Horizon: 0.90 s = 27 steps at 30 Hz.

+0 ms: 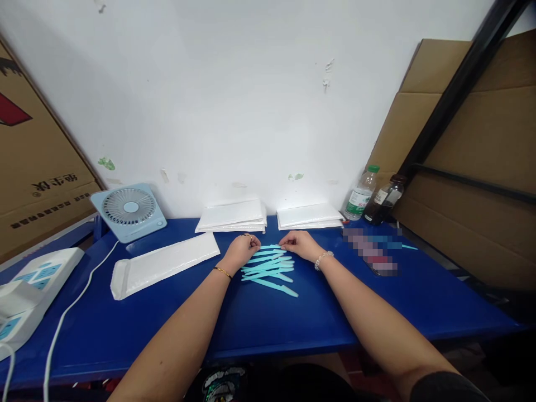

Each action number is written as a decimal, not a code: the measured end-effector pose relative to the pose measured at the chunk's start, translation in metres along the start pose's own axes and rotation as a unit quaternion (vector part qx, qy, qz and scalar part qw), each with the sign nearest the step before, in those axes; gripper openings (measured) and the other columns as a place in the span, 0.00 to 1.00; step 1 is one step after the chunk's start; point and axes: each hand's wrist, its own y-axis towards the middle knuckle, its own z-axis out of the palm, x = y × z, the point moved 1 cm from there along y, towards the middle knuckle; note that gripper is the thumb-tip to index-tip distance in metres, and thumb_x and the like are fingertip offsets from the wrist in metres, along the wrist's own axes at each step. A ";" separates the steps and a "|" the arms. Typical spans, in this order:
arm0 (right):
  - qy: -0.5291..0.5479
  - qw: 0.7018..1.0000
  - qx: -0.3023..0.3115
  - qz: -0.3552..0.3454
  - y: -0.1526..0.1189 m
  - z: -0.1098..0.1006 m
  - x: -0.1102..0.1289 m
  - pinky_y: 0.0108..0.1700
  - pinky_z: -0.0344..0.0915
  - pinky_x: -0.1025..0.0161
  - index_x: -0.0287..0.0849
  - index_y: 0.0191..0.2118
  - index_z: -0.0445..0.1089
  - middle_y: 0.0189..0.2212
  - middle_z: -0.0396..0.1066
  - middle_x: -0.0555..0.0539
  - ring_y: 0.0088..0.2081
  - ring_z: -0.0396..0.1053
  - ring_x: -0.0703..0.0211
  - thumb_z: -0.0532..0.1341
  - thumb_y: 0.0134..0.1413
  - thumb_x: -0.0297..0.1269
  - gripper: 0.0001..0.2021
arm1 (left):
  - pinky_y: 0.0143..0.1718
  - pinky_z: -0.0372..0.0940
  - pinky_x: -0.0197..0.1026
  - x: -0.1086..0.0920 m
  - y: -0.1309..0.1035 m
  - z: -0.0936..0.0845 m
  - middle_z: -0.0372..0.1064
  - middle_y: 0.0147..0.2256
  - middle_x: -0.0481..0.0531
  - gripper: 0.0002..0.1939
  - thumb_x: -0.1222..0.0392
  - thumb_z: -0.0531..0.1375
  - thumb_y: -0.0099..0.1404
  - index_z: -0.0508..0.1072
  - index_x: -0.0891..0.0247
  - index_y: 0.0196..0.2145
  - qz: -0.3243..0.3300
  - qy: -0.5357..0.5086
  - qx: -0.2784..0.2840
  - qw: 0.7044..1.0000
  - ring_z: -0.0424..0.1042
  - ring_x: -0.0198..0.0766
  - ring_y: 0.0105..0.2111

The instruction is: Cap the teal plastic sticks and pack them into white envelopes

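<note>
Several turquoise eyebrow razors (268, 271) lie in a loose, overlapping row on the blue table (259, 324). At the far end of this row, my left hand (242, 251) pinches the left end of one razor (269, 247). The fingertips of my right hand (302, 245) are closed on that razor's right end. Both hands rest low, close to the tabletop. A white padded envelope (167, 265) lies to the left of my left hand, its flap end toward the near left.
Two stacks of white envelopes, a left stack (230, 216) and a right stack (309, 215), lie against the wall. A blue fan (130, 209) and a white power strip (42, 285) are at left. A water bottle (360, 195), a dark bottle (383, 202) and a blurred item (372, 251) are at right.
</note>
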 end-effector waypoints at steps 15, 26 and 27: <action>0.023 1.000 0.014 0.005 0.000 0.003 0.005 0.41 0.67 0.60 0.41 0.41 0.73 0.35 0.75 0.46 0.37 0.72 0.56 0.63 0.48 0.41 0.14 | 0.40 0.64 0.39 -0.008 -0.003 -0.006 0.72 0.40 0.55 0.18 0.50 0.56 0.59 0.74 0.63 0.41 -0.012 -0.001 0.036 0.999 0.70 0.42 0.40; -0.212 0.957 0.184 -0.071 -0.039 0.007 0.065 0.48 0.61 0.52 0.40 0.52 0.62 0.48 0.61 0.40 0.49 0.60 0.46 0.66 0.39 0.45 0.31 | 0.43 0.62 0.43 -0.052 -0.036 -0.014 0.68 0.44 0.56 0.25 0.49 0.62 0.51 0.67 0.62 0.45 0.074 0.156 0.195 0.966 0.67 0.48 0.45; -0.227 0.954 0.181 -0.078 -0.040 0.011 0.069 0.45 0.63 0.56 0.39 0.48 0.64 0.45 0.62 0.41 0.46 0.61 0.49 0.64 0.43 0.40 0.24 | 0.40 0.63 0.42 -0.055 -0.036 -0.012 0.69 0.40 0.56 0.18 0.53 0.60 0.53 0.69 0.63 0.42 0.078 0.169 0.189 0.964 0.69 0.45 0.41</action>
